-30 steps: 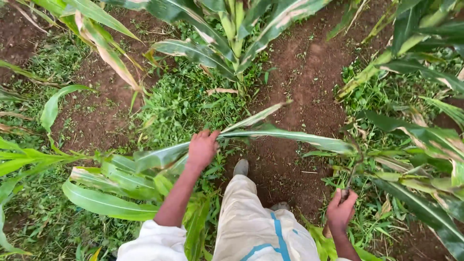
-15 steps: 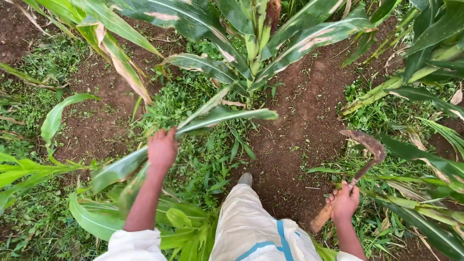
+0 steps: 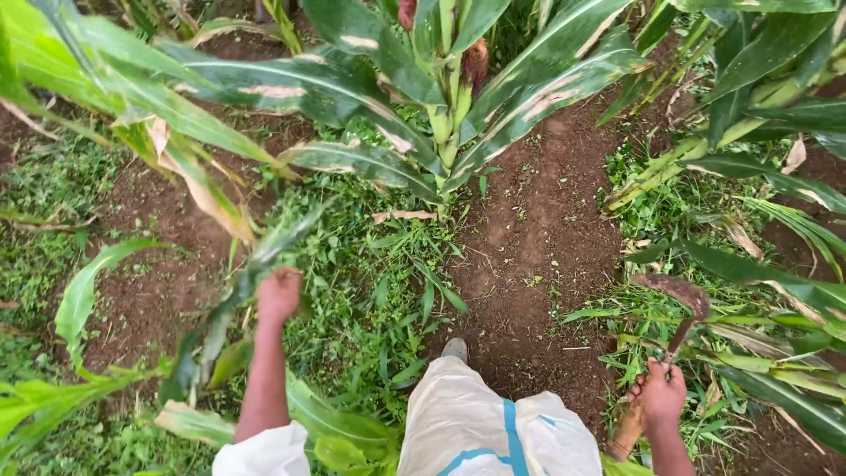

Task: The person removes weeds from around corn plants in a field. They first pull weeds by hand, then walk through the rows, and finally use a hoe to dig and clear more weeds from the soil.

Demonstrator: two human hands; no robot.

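Note:
My left hand (image 3: 279, 293) is closed around a cut maize stalk (image 3: 231, 300) with long green leaves, which is blurred and points up and left across the weeds. My right hand (image 3: 661, 397) grips the wooden handle of a sickle (image 3: 679, 304), its rusty curved blade raised above the grass at the right. A standing maize plant (image 3: 445, 106) rises straight ahead, beyond both hands. My white trouser leg (image 3: 480, 423) with a blue stripe and one shoe (image 3: 455, 349) show at the bottom middle.
Red-brown soil (image 3: 538, 238) runs between rows of maize. Low green weeds (image 3: 370, 264) cover the ground in front of me. More maize plants (image 3: 758, 106) crowd the right side, and several cut leaves (image 3: 326, 432) lie by my left leg.
My left hand has swung the cut stalk leftward, away from the standing plant. My right hand with the sickle has dropped slightly lower and right. The view has tilted toward the plant ahead.

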